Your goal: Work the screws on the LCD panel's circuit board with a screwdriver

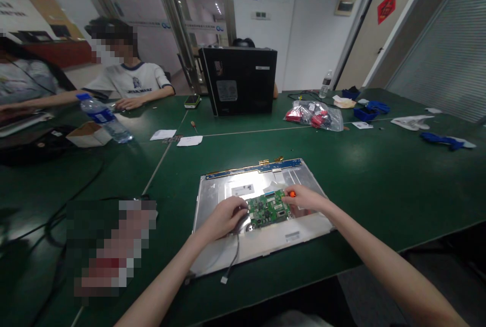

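Right now, your two hands are flanking one green circuit board (pixel 268 208), which is lying near the middle of one silvery display panel (pixel 212 198). Your left hand (pixel 230 214) is curving its fingers at the board's left edge, though I cannot tell whether they are gripping it; your right hand (pixel 306 198) is holding one small orange piece (pixel 292 194) at the right edge. One blue strip (pixel 250 169) is running along the panel's far edge, and one cable (pixel 237 251) is trailing over its near edge. Farther out, two white papers (pixel 190 140) are lying left of one upright black computer case (pixel 243 84), one clear bag (pixel 317 116) is lying to its right, two water bottles (pixel 106 118) are standing well apart, and two co-workers (pixel 132 79) are sitting at the left.
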The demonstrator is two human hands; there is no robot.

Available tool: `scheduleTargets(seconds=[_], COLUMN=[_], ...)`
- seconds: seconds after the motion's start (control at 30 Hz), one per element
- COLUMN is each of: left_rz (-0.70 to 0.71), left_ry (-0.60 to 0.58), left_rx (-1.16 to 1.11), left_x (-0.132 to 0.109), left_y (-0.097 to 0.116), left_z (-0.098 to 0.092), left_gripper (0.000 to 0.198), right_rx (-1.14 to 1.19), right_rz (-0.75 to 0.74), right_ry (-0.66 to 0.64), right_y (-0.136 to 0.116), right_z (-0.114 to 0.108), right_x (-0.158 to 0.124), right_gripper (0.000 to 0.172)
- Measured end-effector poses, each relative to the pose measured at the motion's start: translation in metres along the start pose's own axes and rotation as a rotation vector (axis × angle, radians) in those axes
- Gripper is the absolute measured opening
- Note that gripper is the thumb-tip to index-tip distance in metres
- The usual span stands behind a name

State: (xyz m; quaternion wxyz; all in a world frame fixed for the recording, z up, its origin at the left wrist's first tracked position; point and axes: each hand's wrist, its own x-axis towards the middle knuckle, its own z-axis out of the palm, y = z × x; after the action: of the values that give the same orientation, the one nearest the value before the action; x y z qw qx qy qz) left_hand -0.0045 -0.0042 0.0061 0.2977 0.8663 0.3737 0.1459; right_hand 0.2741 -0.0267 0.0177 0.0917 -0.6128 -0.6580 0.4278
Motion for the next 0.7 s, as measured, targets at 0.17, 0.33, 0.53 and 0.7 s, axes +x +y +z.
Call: scheduleTargets(seconds=[0.17,0.33,0.53,0.7], left_rz=[0.002,0.002,-0.001,-0.008], left_ry=[0.003,0.030,0.077,0.070], left_rx=[0.004,0.022,-0.047,-0.043], left_x=[-0.003,-0.005,-0.007,-0.009], left_y=[-0.002,-0.004,-0.005,-0.003], left_z=[0.002,0.004,0.005,0.005], left_gripper=[0.017,0.012,0.011,0.013], right_rx=[-0.096,-0.164,-0.219,-0.264], right_rz=[-0.009,0.021,0.027,0.032], right_ry=[0.050,0.079,0.099,0.136], right_y=[0.001,0.002,-0.001,-0.002], right_z=[0.008,0.015,0.015,0.018], right_x=[-0.002,0.001,-0.001,-0.002], right_gripper=[0.025,0.028,0.029,0.030])
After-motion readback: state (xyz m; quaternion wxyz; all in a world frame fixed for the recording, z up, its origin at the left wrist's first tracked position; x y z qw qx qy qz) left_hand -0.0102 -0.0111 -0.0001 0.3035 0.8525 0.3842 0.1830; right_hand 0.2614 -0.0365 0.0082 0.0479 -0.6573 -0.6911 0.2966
